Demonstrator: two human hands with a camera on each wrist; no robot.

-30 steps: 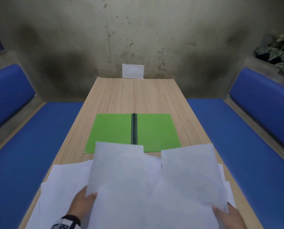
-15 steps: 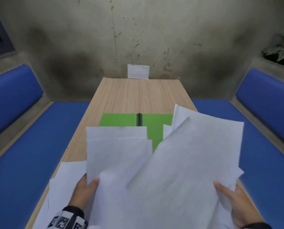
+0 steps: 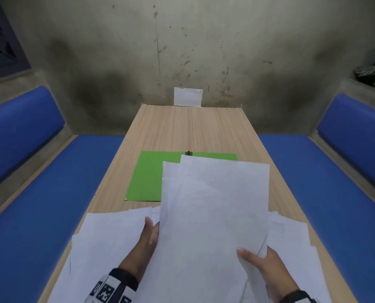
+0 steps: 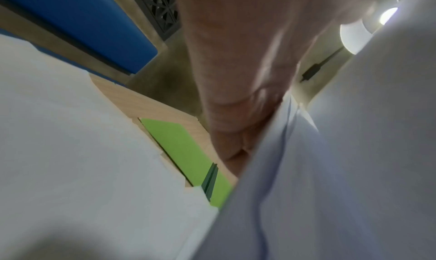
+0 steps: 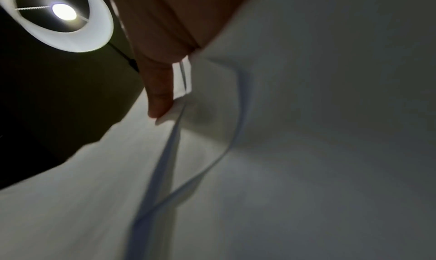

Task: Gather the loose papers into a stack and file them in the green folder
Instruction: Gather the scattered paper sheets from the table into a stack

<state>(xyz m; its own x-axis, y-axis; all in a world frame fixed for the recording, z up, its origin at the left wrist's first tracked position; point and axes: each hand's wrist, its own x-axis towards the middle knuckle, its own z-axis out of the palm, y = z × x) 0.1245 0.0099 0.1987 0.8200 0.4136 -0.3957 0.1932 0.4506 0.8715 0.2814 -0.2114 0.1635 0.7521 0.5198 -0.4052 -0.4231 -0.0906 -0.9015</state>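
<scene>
Between the person's two hands, a bundle of papers [image 3: 215, 215] is being held up off the tabletop [image 3: 188, 127], its sheets fanned out and not yet squared at the edges. The left hand [image 3: 146, 243] is gripping the bundle's left edge; the right hand [image 3: 260, 262] is pinching the right edge, thumb lying on top. More loose sheets [image 3: 112, 235] are lying flat under and on either side of the bundle at the near end. Just beyond them, the green folder [image 3: 146, 176] is sitting open on the tabletop, its dark spine [image 3: 188, 152] showing above the raised papers, with nothing visibly filed in it. By my judgement, gathering is only partly done; collecting the remaining sheets, evening the stack and filing are still waiting.
</scene>
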